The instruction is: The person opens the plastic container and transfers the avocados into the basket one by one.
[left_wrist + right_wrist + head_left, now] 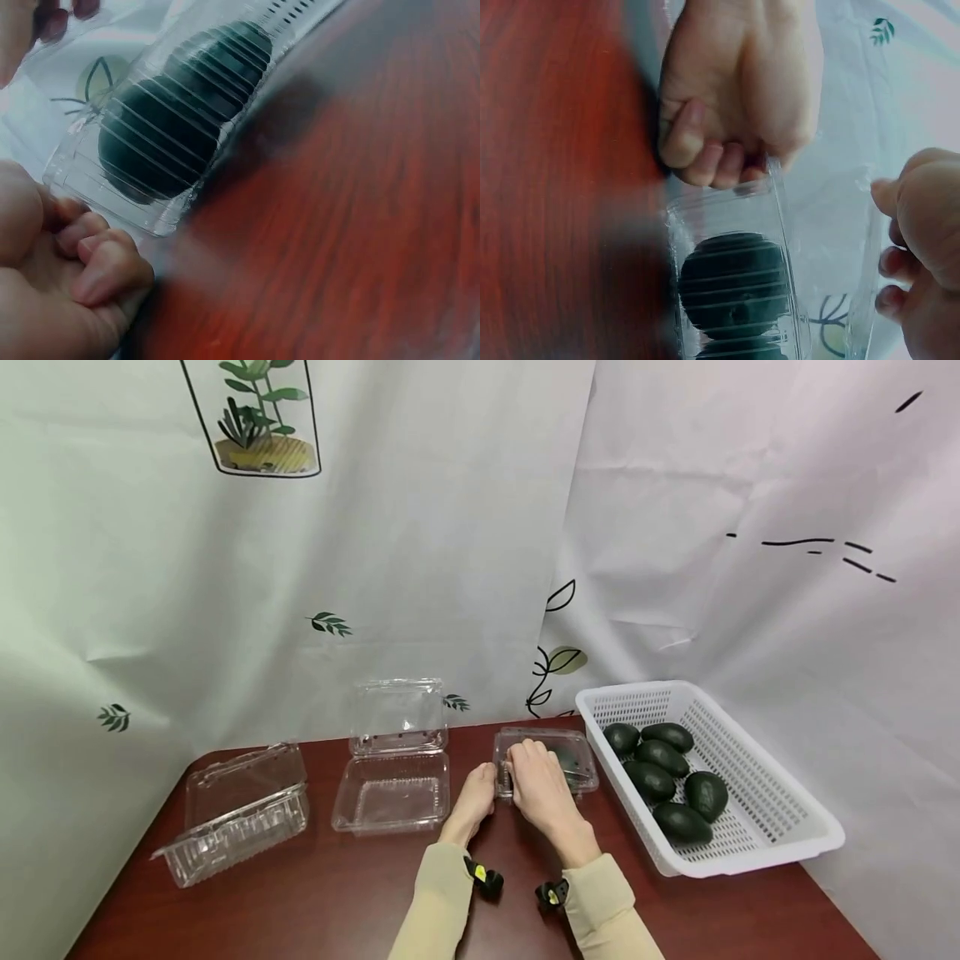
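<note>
A clear plastic clamshell box [583, 762] with dark green avocados [157, 142] inside stands at the back of the table, beside the basket. My left hand [474, 795] pinches its left end, fingers curled at the rim. Over the lid is my right hand [542, 785], its bent fingers holding the lid's edge. In the right wrist view the lid stands partly raised from the base, with the left hand [739, 97] at one corner and the right hand [930, 232] at the lid. Ribbed plastic covers the avocados from the side.
A white basket [757, 860] on the right holds several loose avocados [707, 795]. To the left stand two clear clamshells with raised lids, an upright one [393, 818] and a tilted one [236, 839]. A patterned white cloth [450, 527] hangs behind the brown table [315, 902].
</note>
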Available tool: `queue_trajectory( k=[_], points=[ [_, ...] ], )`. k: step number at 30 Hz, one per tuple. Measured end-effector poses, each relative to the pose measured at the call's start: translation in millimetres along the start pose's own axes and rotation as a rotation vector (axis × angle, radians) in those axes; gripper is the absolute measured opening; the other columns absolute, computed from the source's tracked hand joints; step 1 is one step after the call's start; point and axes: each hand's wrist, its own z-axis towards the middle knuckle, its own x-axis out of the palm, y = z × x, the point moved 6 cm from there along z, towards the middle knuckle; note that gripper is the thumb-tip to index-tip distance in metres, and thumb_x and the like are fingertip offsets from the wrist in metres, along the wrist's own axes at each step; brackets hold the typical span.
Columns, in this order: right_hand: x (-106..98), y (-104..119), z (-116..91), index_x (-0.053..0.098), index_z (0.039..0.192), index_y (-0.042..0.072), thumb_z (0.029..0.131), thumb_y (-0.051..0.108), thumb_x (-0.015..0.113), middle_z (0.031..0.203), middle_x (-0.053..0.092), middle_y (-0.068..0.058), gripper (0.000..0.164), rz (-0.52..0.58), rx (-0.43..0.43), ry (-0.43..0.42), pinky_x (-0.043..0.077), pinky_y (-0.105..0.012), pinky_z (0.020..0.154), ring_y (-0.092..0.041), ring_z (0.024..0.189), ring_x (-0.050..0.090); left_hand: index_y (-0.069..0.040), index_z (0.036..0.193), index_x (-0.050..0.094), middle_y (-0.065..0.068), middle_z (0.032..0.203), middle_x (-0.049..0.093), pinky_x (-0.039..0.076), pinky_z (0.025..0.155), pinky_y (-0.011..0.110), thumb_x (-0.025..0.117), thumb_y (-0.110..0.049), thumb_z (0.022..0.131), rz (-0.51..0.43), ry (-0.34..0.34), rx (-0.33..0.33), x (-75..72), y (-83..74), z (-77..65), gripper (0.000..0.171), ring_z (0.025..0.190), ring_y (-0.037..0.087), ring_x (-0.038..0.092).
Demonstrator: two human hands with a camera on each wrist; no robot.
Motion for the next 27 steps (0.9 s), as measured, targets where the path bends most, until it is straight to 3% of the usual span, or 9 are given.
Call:
queue_trajectory(
  k=[4,8,13,20,27],
  points=[
    [2,0,-3,0.051,0.084,0.010,0.092,0.008,0.067,0.077,0.046,-0.002,0.018,0.017,-0.020,0.045,0.039,-0.037,0.065,-0.023,0.073,0.045,-0.005,0.086,0.053,-0.001,0.062,0.040,0.031,0.046,0.025,0.035,-0.021,0.105,0.134,-0.072,0.018,-3.6,-2.7,1.3,0.031,0.048,0.012,0.035],
    [3,-1,-5,0.052,0.084,0.011,0.093,0.009,0.067,0.077,0.045,-0.001,0.017,0.036,-0.031,0.071,0.038,-0.036,0.065,-0.022,0.074,0.045,-0.007,0.080,0.049,0.003,0.068,0.045,0.036,0.057,0.031,0.042,-0.025,0.105,0.299,-0.126,0.079,-4.9,-10.4,6.2,0.031,0.061,0.018,0.043],
    [2,-4,-6,0.058,0.089,0.011,0.088,0.011,0.073,0.081,0.046,0.000,0.015,0.072,-0.023,0.109,0.039,-0.037,0.068,-0.022,0.077,0.047,-0.008,0.076,0.044,0.004,0.067,0.043,0.036,0.057,0.032,0.044,-0.021,0.104,0.413,-0.097,0.104,-6.4,-17.8,12.2,0.031,0.061,0.019,0.044],
    [-3,-24,-14,0.054,0.086,0.013,0.070,0.004,0.074,0.080,0.042,0.001,0.027,0.028,0.031,0.086,0.032,-0.036,0.063,-0.022,0.073,0.042,-0.008,0.081,0.043,0.005,0.071,0.043,0.034,0.059,0.032,0.040,-0.025,0.107,0.413,-0.030,0.053,-12.5,-17.8,10.0,0.031,0.062,0.019,0.040],
    [-11,-54,-31,0.052,0.084,0.012,0.068,0.010,0.079,0.081,0.045,-0.004,0.031,-0.059,0.212,0.003,0.033,-0.041,0.060,-0.028,0.074,0.046,-0.008,0.078,0.040,0.006,0.070,0.043,0.034,0.059,0.032,0.040,-0.020,0.106,0.464,-0.031,0.062,-17.3,-19.3,4.8,0.031,0.060,0.020,0.039]
  ],
)
